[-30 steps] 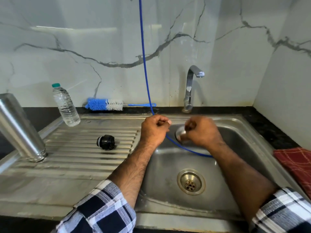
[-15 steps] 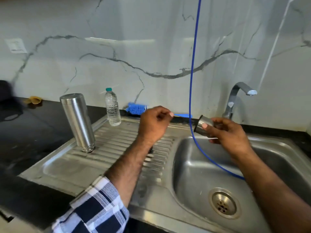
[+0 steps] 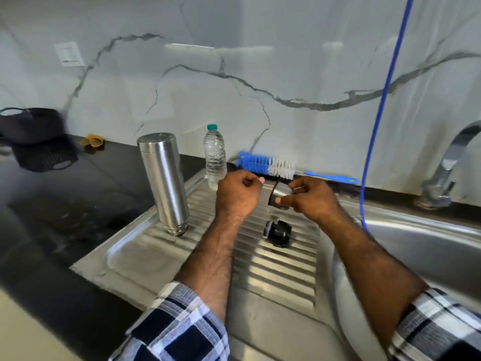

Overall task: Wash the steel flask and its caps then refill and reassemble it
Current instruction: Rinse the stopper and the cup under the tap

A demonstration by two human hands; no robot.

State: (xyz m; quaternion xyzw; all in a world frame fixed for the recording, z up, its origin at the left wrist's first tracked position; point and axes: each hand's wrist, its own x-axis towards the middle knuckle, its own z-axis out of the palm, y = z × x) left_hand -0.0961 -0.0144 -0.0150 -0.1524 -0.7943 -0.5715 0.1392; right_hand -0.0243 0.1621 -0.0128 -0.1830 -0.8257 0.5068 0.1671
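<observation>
— Where's the steel flask [image 3: 163,182]?
— Upside down on the drainboard [image 3: 276,267], leftmost. The left hand [image 3: 238,195] hovers curled, holding nothing.
— And the right hand [image 3: 313,198]?
— Pinching the steel cap [image 3: 279,195] above the black stopper [image 3: 278,233].

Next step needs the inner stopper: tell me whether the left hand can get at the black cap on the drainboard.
Probably yes. The left hand holds nothing, and the black cap lies uncovered on the drainboard just below it, with nothing between.
</observation>
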